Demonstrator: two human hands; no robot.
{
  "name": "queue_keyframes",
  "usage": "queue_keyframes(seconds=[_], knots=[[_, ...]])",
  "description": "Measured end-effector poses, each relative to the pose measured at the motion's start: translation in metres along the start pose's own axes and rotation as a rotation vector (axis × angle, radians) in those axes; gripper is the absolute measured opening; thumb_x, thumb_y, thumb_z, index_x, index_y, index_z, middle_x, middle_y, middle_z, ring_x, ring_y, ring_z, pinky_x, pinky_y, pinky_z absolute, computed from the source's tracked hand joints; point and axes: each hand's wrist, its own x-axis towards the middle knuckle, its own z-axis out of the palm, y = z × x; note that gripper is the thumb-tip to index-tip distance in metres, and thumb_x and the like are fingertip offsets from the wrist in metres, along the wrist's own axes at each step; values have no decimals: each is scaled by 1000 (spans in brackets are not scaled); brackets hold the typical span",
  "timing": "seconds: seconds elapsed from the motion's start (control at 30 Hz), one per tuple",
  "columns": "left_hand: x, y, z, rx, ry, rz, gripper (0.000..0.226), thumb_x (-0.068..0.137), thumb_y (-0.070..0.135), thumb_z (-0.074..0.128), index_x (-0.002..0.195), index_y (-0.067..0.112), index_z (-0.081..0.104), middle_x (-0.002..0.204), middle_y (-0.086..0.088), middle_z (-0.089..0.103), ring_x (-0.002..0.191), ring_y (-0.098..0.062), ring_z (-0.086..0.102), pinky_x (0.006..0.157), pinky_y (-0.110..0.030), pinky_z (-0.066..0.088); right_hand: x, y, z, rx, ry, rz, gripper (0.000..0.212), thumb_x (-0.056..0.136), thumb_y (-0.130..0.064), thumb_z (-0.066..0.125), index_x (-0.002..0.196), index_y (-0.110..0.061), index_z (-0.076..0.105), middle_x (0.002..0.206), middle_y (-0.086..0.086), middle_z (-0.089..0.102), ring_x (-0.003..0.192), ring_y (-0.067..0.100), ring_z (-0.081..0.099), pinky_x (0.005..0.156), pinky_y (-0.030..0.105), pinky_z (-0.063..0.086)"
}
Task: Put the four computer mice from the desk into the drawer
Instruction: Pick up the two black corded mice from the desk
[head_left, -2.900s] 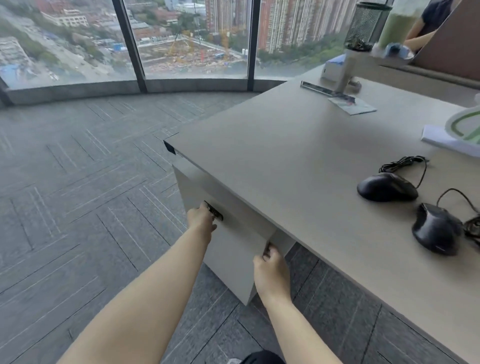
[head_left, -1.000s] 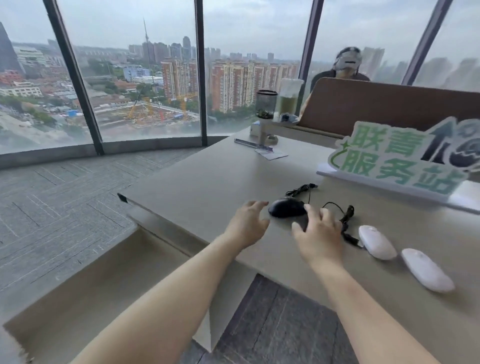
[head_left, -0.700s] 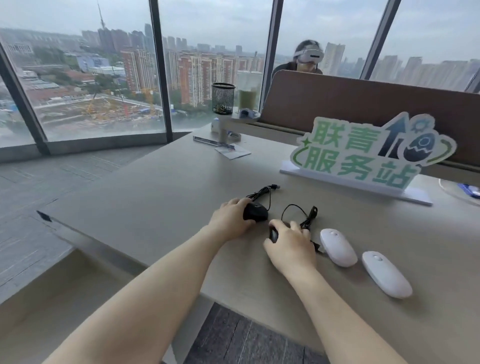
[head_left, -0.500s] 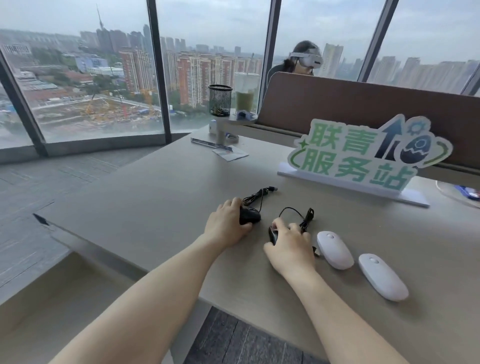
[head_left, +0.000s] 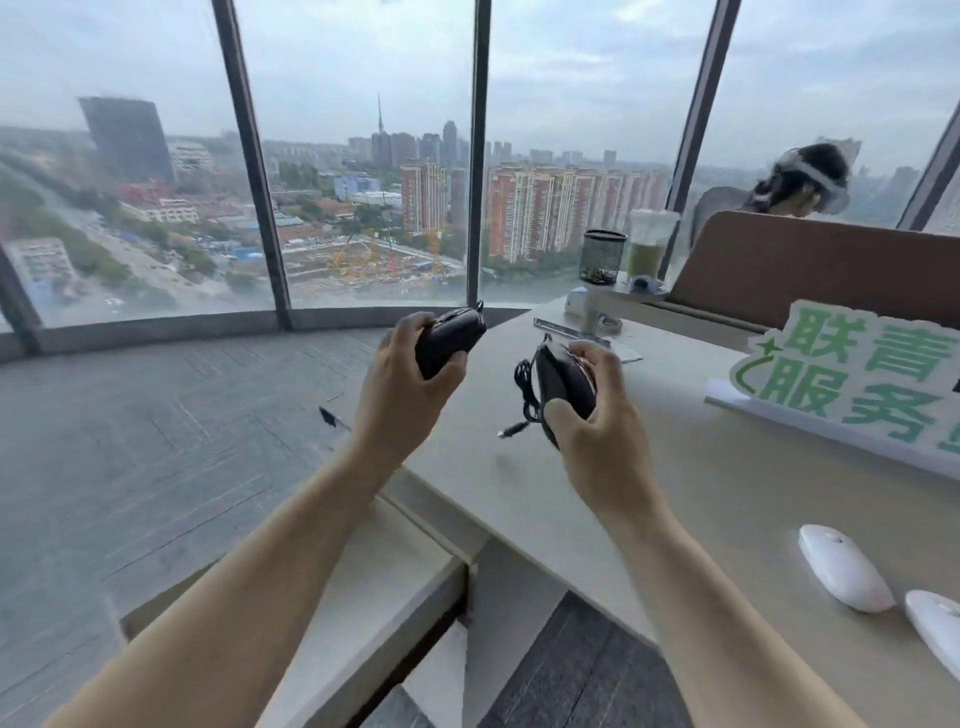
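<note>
Both forearms are bare up to the frame's lower edge, with no sleeve, and the left hand (head_left: 402, 387) and right hand (head_left: 597, 431) wear no rings or gloves.

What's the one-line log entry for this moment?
left hand: holds black mouse | right hand: holds black mouse | desk: two white mice left

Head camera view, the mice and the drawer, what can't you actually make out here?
- Drawer: its inside is hidden by the left forearm and its own front edge.
- Black wired mouse in the left hand: fingers cover most of it; its cable is not visible.
- Second black wired mouse in the right hand: underside hidden by the palm.
- Far white mouse: cut off by the right frame edge.
- Green sign: also cut by that edge.
</note>
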Motion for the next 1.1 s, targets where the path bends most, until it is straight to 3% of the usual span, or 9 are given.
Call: queue_keyframes(seconds=[0.17, 0.37, 0.57, 0.77, 0.93, 1.1], knots=[[-23, -59, -52, 92, 8, -149, 49, 85, 31, 63, 129, 14, 50, 119, -9, 55, 97, -17, 48, 82, -28, 35, -22, -11, 71, 67, -127, 8, 49, 72, -27, 51, 119, -41, 48, 116, -3, 61, 107, 24, 56, 92, 45, 50], [-72, -158, -54, 172, -84, -457, 52, 86, 29, 61, 132, 9, 47, 129, -15, 54, 118, -30, 50, 96, -35, 39, -51, 25, 151, 58, -358, 112, 52, 74, -26, 51, 125, -37, 47, 124, -4, 59, 116, 23, 52, 102, 45, 43], [-125, -251, -16, 319, -292, -830, 64, 89, 31, 54, 146, 10, 30, 142, -21, 38, 126, -42, 43, 105, -43, 36, -71, 103, 222, -221, -597, 350, 55, 81, -22, 55, 135, -25, 45, 128, 6, 57, 120, 27, 45, 104, 41, 40], [-148, -296, 10, 495, -435, -871, 64, 90, 36, 56, 144, 15, 28, 137, -16, 38, 122, -39, 46, 96, -43, 43, -78, 158, 278, -624, -870, 426, 63, 88, -21, 46, 147, -24, 25, 146, 17, 37, 134, 37, 29, 109, 43, 33], [-155, -314, 15, 595, -500, -832, 67, 87, 40, 59, 144, 17, 32, 135, -12, 43, 125, -34, 46, 94, -42, 45, -86, 178, 304, -769, -937, 376, 56, 89, -12, 50, 140, -23, 31, 145, 18, 34, 129, 37, 34, 103, 42, 43], [-139, -296, 6, 447, -306, -786, 50, 95, 38, 46, 139, 14, 44, 137, -13, 47, 124, -35, 45, 101, -39, 39, -81, 165, 290, -690, -833, 304, 47, 93, -13, 48, 137, -22, 37, 141, 13, 40, 126, 34, 41, 97, 42, 45]])
